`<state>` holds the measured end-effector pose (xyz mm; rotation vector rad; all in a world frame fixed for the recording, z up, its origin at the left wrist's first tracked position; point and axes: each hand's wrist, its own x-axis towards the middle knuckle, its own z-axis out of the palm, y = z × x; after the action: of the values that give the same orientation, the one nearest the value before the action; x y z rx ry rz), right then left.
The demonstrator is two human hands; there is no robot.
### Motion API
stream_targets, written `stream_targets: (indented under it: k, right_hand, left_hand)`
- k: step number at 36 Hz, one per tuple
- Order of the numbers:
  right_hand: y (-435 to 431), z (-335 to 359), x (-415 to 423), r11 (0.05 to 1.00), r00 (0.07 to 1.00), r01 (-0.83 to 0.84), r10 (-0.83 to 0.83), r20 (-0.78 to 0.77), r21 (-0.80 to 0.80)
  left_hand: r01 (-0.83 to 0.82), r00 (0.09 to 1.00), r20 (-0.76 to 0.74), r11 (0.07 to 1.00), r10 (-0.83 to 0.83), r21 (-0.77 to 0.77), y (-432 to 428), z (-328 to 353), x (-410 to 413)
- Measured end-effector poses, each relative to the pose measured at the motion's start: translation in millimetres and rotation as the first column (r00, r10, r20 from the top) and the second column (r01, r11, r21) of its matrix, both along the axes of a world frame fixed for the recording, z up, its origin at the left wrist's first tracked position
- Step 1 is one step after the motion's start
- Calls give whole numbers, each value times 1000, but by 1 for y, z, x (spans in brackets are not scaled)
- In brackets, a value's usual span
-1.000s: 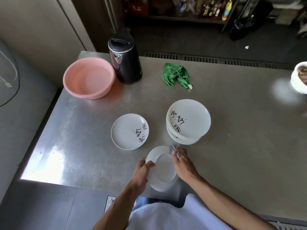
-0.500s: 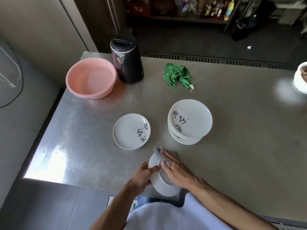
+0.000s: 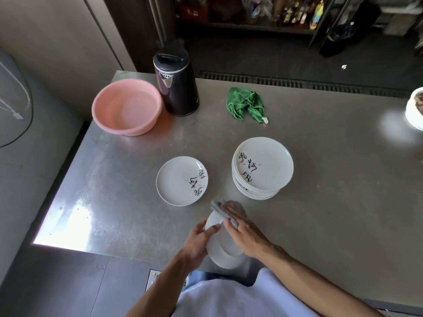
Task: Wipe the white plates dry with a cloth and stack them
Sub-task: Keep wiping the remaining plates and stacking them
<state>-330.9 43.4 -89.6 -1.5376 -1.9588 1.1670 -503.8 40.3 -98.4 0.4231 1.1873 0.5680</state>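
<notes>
Basin (image 3: 127,107) first, pink and round, at the far left corner of the steel table (image 3: 332,179), with a dark kettle (image 3: 176,88) standing just beside it on the right. Nearer the front edge, a single white plate (image 3: 182,181) with black brush lettering lies flat on the table by itself.

Below and to the right of it, the left hand (image 3: 199,242) grips a plain white plate (image 3: 225,257) by its left rim, fingers curled round the edge and thumb on the face. This plate is held tilted over the front edge of the table, close to the person's body. Over its upper part sits a grey cloth (image 3: 219,208), bunched under the right hand (image 3: 246,234), which holds the cloth and presses it against the plate (the fingertips are blurred).

Further back a green cloth (image 3: 246,104) lies crumpled on the table, well apart from the hands. To the right of the single plate stands a stack of plates (image 3: 263,168), the top one lettered. A white bowl (image 3: 415,108) is cut off by the right edge.
</notes>
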Motion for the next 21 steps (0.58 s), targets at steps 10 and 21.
stream_targets:
  k: [10,21]
  right_hand:
    - [5,-22,1,976,943,79,-7,331,-204]
    - [0,-25,3,958,942,180,-103,320,-222]
  left_hand:
    - [-10,1000,-24,1000,9,-18,-3,1,-2]
    - [-105,994,-20,993,104,-51,-7,-4,2]
